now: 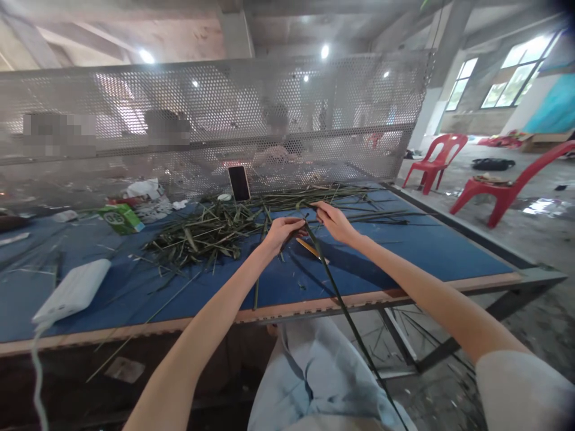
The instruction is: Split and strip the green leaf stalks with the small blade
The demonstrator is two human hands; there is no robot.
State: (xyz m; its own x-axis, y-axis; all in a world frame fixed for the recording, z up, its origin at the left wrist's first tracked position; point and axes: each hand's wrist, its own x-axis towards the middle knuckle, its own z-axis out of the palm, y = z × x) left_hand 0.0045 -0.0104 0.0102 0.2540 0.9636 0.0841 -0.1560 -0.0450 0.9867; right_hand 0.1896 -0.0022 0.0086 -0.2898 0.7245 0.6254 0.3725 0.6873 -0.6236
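My left hand (284, 232) is closed, thumb and finger pinching a long green leaf strip (335, 281). From there the strip runs down over the table's front edge and past my lap. My right hand (335, 221) is close beside it, its fingers closed on a short green leaf end (302, 205) that points left. Whether both pieces belong to one leaf I cannot tell. Under my hands lies a yellow-handled tool (309, 248), partly crossed by the strip. To the left sits a heap of cut leaf pieces (204, 233).
Longer leaf strips (332, 194) lie along the back, near a propped phone (239, 183). A white power bank (74, 290) with a cable and a green carton (121, 219) are at left. Behind the blue table (431, 254) stands a perforated metal screen (215, 114); red chairs (435, 161) are at right.
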